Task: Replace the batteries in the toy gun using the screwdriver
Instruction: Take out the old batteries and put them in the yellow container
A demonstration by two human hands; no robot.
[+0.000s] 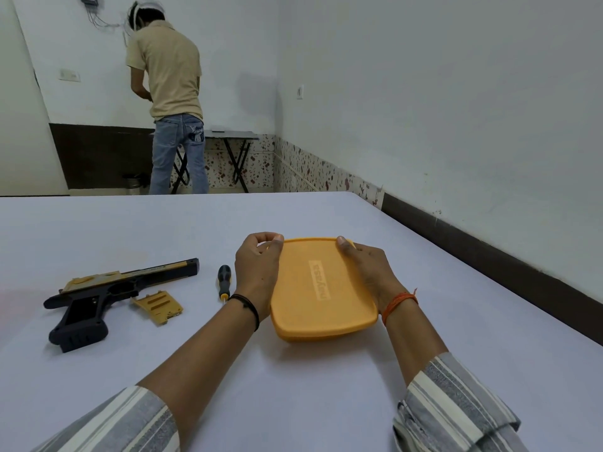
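Note:
A black and tan toy gun [98,298] lies on its side at the left of the white table [293,386], its grip compartment uncovered. Its tan cover plate [158,306] rests just to the right of the grip. A black and yellow screwdriver [224,282] lies further right, handle pointing away from me. An orange lidded box [321,288] sits in the middle. My left hand [257,272] grips the box's far left corner, fingers curled over the rim. My right hand [368,272] holds the far right corner, thumb on the lid. No batteries show.
The table's right edge runs along a white wall with a dark skirting [489,262]. Beyond the far edge a person [169,93] stands with their back to me at a small folding table [231,138].

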